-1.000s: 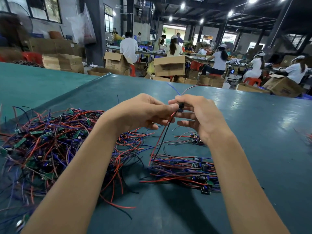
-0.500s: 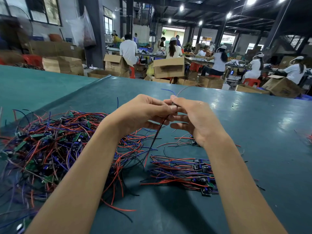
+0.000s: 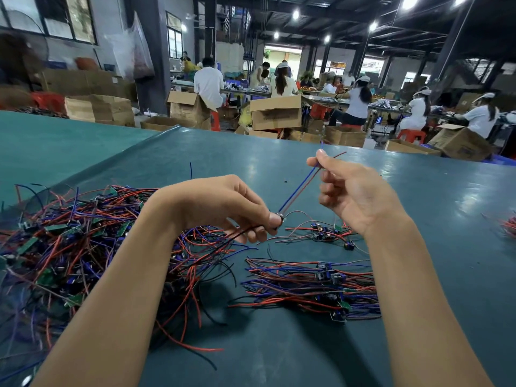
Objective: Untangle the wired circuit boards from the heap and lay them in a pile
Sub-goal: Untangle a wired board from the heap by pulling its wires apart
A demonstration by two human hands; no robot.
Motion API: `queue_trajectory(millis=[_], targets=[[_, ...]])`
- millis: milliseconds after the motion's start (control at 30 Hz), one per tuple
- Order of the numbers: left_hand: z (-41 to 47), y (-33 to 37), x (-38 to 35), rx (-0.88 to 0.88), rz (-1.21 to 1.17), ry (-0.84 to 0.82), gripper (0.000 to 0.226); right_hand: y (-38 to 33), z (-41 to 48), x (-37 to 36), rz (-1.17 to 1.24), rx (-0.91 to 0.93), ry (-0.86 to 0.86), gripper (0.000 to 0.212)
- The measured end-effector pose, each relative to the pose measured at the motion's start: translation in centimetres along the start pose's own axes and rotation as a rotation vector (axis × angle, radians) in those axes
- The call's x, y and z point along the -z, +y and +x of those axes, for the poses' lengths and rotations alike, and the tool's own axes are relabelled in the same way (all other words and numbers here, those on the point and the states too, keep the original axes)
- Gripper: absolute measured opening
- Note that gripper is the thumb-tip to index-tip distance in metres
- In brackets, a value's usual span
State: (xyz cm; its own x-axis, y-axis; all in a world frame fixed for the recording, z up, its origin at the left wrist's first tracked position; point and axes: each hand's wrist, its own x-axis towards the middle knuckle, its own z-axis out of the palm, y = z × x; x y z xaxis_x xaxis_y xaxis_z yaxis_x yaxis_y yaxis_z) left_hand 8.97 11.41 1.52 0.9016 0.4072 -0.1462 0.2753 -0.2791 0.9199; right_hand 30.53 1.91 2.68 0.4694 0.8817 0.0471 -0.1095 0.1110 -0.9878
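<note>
Two bare forearms run up from the bottom edge of the frame over a teal table (image 3: 279,358). At lower right lies the pile (image 3: 312,289): boards laid side by side, their red and blue wires stretched flat across the table. At left spreads the heap (image 3: 69,247), a wide tangle of red, blue and black wires with green boards showing through.

At centre the left hand (image 3: 223,208) is closed, thumb and fingertips pinching one small board (image 3: 280,218) above the table; black and red wires trail from under the fingers down toward the heap. A blue and a red wire (image 3: 300,188) rise taut from that board to the right hand (image 3: 354,196), upper right of centre, where the thumb and forefinger nip them near their ends; its other fingers are loosely curled.

Just beyond the hands, a few loose boards (image 3: 325,233) lie on the table. Across the top of the frame stand cardboard boxes (image 3: 275,113) and seated workers (image 3: 209,82) in a workshop.
</note>
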Motion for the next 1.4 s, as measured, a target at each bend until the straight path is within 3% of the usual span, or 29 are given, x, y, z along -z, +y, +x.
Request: queue_trajectory(millis=[267,400,500,633,967,1067,1167,1267,1400], targets=[[0.1,-0.2,-0.1,0.105,0.074,-0.060,0.043,-0.6,0.0,1.4,0.181,-0.082,-0.021,0.017],[0.1,-0.5,0.2,0.109,0.076,-0.067,0.042,-0.5,-0.1,0.9,0.089,0.029,0.094,0.005],[0.0,-0.5,0.4,0.085,0.040,-0.061,0.038,-0.5,0.0,0.5,0.066,0.098,0.142,0.007],[0.0,-0.5,0.4,0.058,0.014,-0.076,0.035,-0.4,0.0,0.0,0.231,0.066,0.156,0.013],[0.1,-0.7,0.5,0.006,-0.006,-0.083,0.033,-0.1,0.2,0.1,0.683,-0.145,0.002,0.013],[0.2,-1.0,0.8,-0.028,-0.022,-0.005,0.040,0.0,0.1,0.4,0.619,-0.136,-0.036,0.014],[0.4,-1.4,1.3,-0.082,-0.152,0.152,0.044,-0.1,0.1,0.5,0.431,-0.124,-0.053,0.033],[0.6,-1.6,2.0,-0.100,-0.298,0.333,0.042,0.1,-0.2,-0.6,0.116,-0.064,-0.063,0.028],[0.9,-1.6,2.1,-0.039,-0.321,0.545,0.038,1.2,-0.9,-3.1,-0.164,-0.080,-0.232,0.024]])
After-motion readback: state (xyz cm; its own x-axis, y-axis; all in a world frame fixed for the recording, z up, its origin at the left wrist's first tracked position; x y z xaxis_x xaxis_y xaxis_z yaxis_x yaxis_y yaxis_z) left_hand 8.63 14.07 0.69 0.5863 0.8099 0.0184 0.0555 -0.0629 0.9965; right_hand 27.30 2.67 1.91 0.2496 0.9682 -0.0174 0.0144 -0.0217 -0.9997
